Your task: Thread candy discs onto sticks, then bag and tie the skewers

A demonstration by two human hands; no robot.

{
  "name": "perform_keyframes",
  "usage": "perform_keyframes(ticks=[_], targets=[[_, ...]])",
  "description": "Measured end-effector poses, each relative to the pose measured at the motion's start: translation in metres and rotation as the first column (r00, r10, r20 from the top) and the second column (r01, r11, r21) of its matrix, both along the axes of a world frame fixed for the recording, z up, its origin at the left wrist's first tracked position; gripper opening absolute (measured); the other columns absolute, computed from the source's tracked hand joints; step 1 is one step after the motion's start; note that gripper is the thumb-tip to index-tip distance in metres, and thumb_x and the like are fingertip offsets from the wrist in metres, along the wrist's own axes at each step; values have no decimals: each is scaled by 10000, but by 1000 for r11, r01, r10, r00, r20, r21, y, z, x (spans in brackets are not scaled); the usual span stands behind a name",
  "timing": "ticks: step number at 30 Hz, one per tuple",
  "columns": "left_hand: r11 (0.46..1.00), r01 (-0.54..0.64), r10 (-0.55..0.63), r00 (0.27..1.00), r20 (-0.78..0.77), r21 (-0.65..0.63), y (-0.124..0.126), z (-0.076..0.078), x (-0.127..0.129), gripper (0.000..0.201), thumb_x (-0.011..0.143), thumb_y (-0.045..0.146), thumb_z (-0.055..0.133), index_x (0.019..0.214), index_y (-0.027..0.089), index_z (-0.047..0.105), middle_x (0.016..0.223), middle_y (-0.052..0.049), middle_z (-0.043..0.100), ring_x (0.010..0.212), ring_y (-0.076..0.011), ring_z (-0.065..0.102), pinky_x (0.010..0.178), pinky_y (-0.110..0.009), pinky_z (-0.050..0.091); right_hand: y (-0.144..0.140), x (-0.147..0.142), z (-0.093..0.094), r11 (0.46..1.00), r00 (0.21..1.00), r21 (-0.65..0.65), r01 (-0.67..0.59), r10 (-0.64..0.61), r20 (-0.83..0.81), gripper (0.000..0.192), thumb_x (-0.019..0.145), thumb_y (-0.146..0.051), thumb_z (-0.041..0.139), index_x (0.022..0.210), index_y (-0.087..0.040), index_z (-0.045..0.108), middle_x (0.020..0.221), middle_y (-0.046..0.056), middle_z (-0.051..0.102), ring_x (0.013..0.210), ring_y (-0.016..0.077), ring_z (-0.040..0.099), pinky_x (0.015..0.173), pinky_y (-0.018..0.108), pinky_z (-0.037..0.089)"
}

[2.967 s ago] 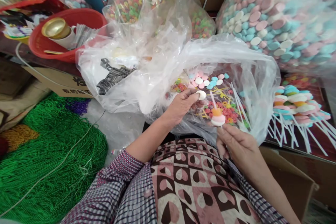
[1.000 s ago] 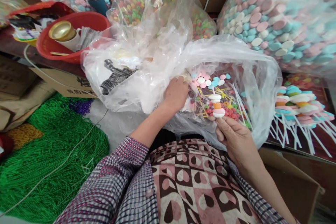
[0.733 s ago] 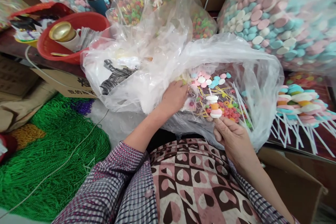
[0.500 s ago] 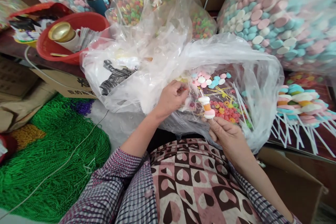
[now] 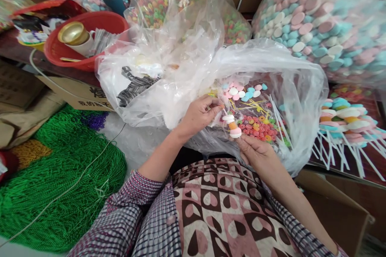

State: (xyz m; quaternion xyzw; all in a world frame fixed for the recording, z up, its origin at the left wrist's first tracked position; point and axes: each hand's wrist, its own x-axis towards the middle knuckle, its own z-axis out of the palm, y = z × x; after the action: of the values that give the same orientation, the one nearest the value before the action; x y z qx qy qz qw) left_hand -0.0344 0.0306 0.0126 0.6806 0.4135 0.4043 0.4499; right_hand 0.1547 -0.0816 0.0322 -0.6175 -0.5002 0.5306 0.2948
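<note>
My right hand (image 5: 256, 150) is closed on a candy skewer (image 5: 233, 126), holding it tilted by its lower end. White, orange and pink sweets are stacked on it, and a bit of white stick shows at the top. My left hand (image 5: 201, 113) pinches a small orange gummy candy (image 5: 222, 106) at that stick tip; whether the stick has entered it I cannot tell. Behind and beside them lie loose marshmallow discs (image 5: 233, 91), red gummy rings (image 5: 256, 127) and white sticks (image 5: 279, 118) on clear plastic.
Finished-looking candy skewers (image 5: 346, 114) are piled at the right. Large bags of marshmallows (image 5: 304, 16) and gummies (image 5: 157, 6) stand behind. A red basin (image 5: 102, 22) sits at the left, green cord (image 5: 66, 180) below it, and an open carton (image 5: 328, 209) at lower right.
My left hand has moved right and up to the stick tip with the orange gummy. The skewer in my right hand has shifted slightly left and tilted toward it.
</note>
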Motion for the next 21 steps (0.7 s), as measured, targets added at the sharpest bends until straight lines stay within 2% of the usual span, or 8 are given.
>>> perform_keyframes(ticks=[3,6,9,11,13,15,18,21], targets=[[990,36,-11,983,-184,135,-1,4,1,132,874,270,591,867,190,696,912,-58,693,893,-173,611,858,-313,471,0,2,3,998,996,58,-34,29,86,493,884,-637,546,637,-211,511,508,-39,392,486,110,336,456,254,234],[983,56,-17,976,-216,173,-4,10,3,144,876,274,596,872,178,703,889,-65,687,873,-176,594,838,-310,459,0,4,2,998,996,53,-18,13,93,486,884,-629,550,644,-207,524,509,-39,399,491,110,344,466,256,237],[995,43,-37,997,-65,88,-8,14,4,169,871,316,624,870,174,716,894,-57,696,847,-158,593,807,-289,454,-1,4,-4,999,998,-18,51,-52,-23,446,884,-612,571,713,-200,571,500,-53,378,477,99,301,461,254,195],[997,30,-20,990,138,-69,-9,14,6,208,848,376,666,869,178,725,892,-44,706,827,-143,600,788,-274,460,-2,1,-7,994,987,-73,81,-91,-135,410,881,-592,592,793,-193,626,481,-67,356,461,91,266,462,254,164],[965,45,50,936,350,-259,-10,11,10,273,792,441,726,860,176,729,864,-30,713,781,-127,604,755,-263,468,-2,-2,-7,990,966,-105,91,-113,-231,396,874,-573,612,889,-182,676,471,-73,353,452,86,255,466,255,160],[914,86,134,859,494,-397,-10,8,13,315,723,458,788,847,176,728,830,-16,715,727,-110,600,716,-253,474,-1,-6,-7,989,949,-109,96,-124,-289,408,857,-568,635,928,-172,704,471,-69,367,450,85,269,464,254,177],[883,114,184,809,558,-456,-9,3,16,310,672,413,831,842,180,717,813,0,710,703,-99,603,686,-243,481,0,-9,-8,988,943,-99,122,-147,-299,414,829,-575,664,921,-175,723,475,-61,389,447,83,294,456,249,193],[921,88,128,852,507,-381,-11,2,15,264,719,373,792,876,182,701,819,0,699,705,-101,601,677,-245,485,0,-6,-12,986,954,-99,134,-155,-255,414,825,-586,666,899,-182,717,469,-62,382,447,85,297,457,251,187]])
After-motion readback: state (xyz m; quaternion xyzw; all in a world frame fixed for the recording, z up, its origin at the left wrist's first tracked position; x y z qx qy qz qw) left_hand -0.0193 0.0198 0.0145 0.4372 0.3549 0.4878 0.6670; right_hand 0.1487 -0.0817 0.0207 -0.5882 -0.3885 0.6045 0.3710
